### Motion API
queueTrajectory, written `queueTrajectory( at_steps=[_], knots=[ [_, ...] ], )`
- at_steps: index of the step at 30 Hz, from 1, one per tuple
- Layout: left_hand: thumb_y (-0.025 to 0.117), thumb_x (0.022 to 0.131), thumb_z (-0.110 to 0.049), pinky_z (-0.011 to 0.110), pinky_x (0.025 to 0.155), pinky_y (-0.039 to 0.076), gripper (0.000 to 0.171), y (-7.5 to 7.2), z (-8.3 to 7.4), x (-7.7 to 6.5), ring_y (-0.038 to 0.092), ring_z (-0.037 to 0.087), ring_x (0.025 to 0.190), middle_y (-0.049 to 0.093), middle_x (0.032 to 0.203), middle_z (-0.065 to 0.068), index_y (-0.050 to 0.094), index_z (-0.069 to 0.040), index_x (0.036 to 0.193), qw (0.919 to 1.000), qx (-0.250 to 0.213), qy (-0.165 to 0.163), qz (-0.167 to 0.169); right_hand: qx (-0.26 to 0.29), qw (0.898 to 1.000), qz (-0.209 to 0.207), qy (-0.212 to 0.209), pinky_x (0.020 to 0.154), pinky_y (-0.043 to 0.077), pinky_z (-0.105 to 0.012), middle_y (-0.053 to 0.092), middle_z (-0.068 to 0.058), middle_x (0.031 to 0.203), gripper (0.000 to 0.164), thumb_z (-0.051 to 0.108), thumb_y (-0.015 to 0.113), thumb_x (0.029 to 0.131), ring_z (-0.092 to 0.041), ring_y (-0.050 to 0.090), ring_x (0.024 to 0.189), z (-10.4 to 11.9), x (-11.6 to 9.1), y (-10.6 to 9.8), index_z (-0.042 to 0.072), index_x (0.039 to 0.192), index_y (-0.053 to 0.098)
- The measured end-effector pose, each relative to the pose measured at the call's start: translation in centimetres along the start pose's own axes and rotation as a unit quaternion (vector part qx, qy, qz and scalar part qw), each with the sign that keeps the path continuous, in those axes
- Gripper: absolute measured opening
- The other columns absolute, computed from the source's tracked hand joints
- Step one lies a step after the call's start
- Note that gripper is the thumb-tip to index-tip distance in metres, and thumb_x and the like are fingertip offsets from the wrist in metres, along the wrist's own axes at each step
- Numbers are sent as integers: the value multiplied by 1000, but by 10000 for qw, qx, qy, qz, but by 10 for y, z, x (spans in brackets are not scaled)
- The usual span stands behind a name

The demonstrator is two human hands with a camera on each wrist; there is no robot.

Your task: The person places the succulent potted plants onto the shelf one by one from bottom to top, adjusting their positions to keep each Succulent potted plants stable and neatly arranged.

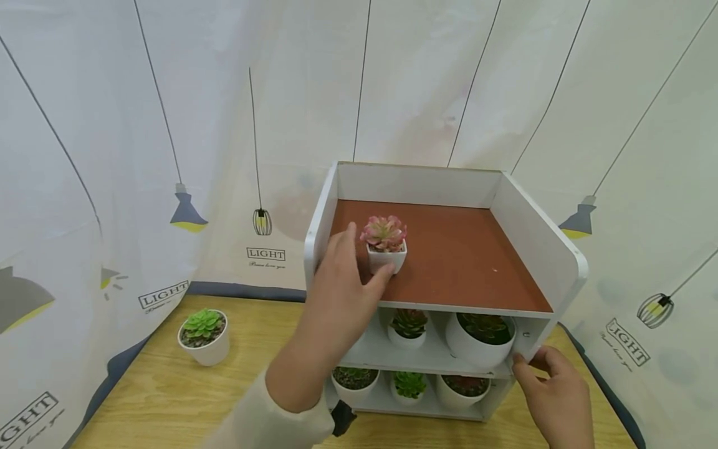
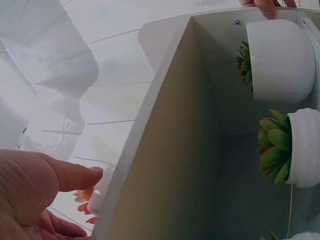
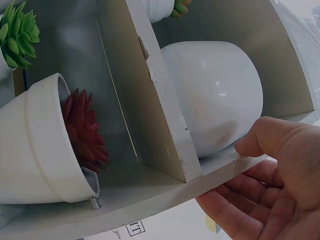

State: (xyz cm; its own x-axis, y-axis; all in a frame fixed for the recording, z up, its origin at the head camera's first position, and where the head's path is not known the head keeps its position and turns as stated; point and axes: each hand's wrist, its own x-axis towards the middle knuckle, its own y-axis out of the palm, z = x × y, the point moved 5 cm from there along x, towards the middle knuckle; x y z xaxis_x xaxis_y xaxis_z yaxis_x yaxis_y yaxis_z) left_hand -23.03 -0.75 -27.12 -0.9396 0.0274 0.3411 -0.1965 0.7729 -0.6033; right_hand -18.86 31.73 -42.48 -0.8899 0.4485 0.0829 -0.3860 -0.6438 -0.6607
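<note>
A pink succulent in a small white square pot stands upright on the brown top of a white shelf unit. My left hand is around it, thumb at the pot's front, with a gap between the index finger and the pot. In the left wrist view, the thumb reaches the white pot while the other fingers stay apart from it. My right hand grips the unit's right side panel. Its thumb lies on the front edge and its fingers sit outside, beside a big white round pot.
Several potted succulents fill the lower levels, among them a dark one, a green one and a red one. Another green succulent in a white pot stands left on the wooden table. A lamp-printed curtain hangs behind.
</note>
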Motion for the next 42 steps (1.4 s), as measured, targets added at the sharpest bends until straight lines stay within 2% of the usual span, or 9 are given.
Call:
queueTrajectory(
  at_steps=[7,11,18,23,28,31,34,39,42],
  knots=[
    [74,97,-37,49,121,44,82,-11,-8,-17,43,29,149,43,159,13,33,-6,162,9977,191,466,-446,-25,10000,-22,23,94,60,-60,65,-25,132,36,23,63,102,-42,63,120,-1,1,1,2,132,64],
    [73,98,-39,50,118,47,80,-17,-13,-26,46,29,146,44,159,11,35,-8,161,9964,190,585,-588,-37,10000,-6,80,95,59,-61,65,-25,133,37,24,62,103,-43,62,121,-2,1,1,2,132,64],
    [75,96,-37,47,108,55,73,-30,-14,-41,57,27,134,53,151,9,44,-7,155,9911,203,910,-947,-12,9999,-3,124,96,57,-63,65,-25,133,36,24,62,103,-42,62,121,-2,0,2,2,132,64],
    [76,96,-34,42,92,62,68,-39,-6,-53,65,25,117,58,139,8,47,-9,153,9885,166,1006,-1115,-20,10000,-34,69,95,58,-62,65,-24,132,36,23,63,103,-42,63,119,-1,0,2,2,132,64],
    [75,97,-28,42,91,62,61,-48,2,-61,67,25,112,60,135,8,50,-10,150,9863,-53,980,-1325,-31,9999,-73,64,96,57,-62,65,-24,132,36,22,62,103,-42,63,120,-1,0,1,2,132,64],
    [76,96,-25,40,91,62,58,-52,7,-66,67,22,113,62,134,7,53,-9,147,9817,-103,1102,-1550,-24,9999,-97,100,97,56,-63,64,-25,133,36,22,62,103,-42,62,120,-3,0,1,2,133,63],
    [77,95,-22,34,93,62,56,-57,12,-71,66,17,116,62,134,5,55,-9,145,9759,-82,1310,-1746,-12,9998,-112,140,97,56,-62,64,-25,133,37,22,61,103,-42,62,121,-3,0,1,2,133,63],
    [77,93,-14,15,94,56,54,-65,25,-77,65,15,118,63,133,7,57,-5,142,9636,-130,1727,-2037,4,9998,-75,190,98,56,-62,63,-24,134,36,23,61,103,-42,61,121,-3,-1,1,2,133,63],
    [78,93,-11,6,93,51,53,-69,38,-78,66,17,116,64,131,10,58,-4,141,9613,-130,1717,-2151,0,9998,-79,163,98,56,-62,64,-24,134,36,23,61,103,-42,62,121,-2,-1,2,2,132,63]
  ],
)
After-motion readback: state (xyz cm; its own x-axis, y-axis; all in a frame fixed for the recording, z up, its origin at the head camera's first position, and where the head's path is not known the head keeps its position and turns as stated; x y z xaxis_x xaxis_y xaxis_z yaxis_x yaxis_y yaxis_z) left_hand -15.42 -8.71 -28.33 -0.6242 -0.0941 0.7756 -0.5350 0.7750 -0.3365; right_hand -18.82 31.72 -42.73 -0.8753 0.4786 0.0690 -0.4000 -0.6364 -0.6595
